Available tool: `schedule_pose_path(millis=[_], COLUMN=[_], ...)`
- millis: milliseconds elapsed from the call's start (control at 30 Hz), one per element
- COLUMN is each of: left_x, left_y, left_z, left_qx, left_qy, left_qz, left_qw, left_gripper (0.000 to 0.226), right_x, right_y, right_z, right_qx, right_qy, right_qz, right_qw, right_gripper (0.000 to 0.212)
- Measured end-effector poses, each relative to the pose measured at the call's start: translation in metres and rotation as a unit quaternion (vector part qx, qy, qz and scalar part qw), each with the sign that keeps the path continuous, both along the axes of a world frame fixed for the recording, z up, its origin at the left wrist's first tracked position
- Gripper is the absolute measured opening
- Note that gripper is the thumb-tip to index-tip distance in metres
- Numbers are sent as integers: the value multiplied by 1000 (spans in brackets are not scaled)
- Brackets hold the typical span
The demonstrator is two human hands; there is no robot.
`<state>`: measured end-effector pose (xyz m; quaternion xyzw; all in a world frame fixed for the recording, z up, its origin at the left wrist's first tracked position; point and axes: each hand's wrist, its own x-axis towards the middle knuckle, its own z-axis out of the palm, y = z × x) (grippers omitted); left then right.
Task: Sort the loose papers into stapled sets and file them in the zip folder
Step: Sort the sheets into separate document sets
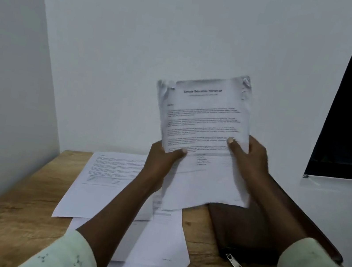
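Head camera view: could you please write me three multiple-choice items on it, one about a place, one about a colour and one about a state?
1. Where is the zip folder?
A. on the table, right of the loose papers
B. left of them
C. in the hands

2. What colour is the folder?
A. red
B. dark brown
C. green

3. How is the printed set held?
A. flat on the table
B. inside the folder
C. raised, gripped by the left hand and right hand

Key:
1 A, it lies right of the sheets.
2 B, its cover looks dark brown.
3 C, both hands grip it above the table.
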<state>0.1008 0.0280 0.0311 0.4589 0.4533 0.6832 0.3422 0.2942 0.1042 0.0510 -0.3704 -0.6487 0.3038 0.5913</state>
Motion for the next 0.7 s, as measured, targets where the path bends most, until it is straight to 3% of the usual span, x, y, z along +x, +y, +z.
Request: schedule_pose_path(millis=[100,233,367,433,533,567,700], left_x=[19,42,40,32,-12,-35,-138], left_y=[8,12,22,21,15,12,-13], left_z=[18,-1,-30,-34,-28,-24,-27], left_qx=[-43,-208,-316,-311,-217,-192,-260], left_qy=[-2,104,213,205,184,192,271], left_qz=[-79,-112,-89,-73,70,143,365], left_qw=[996,966,920,925,956,952,852], left_gripper=[46,43,61,53,34,32,22], right_x=[22,52,67,66,55,48,-1], right_y=[11,28,22,21,24,24,15], right_z=[19,-18,-62,-68,-60,-54,-30], right_qx=[-7,-175,-254,-274,-213,-184,-65], right_qy=[-44,-212,-292,-290,-326,-320,-181], right_qz=[-97,-196,-209,-207,-294,-289,-166], right_qw=[994,941,898,893,873,883,967], right_gripper=[23,22,11,21,41,45,43])
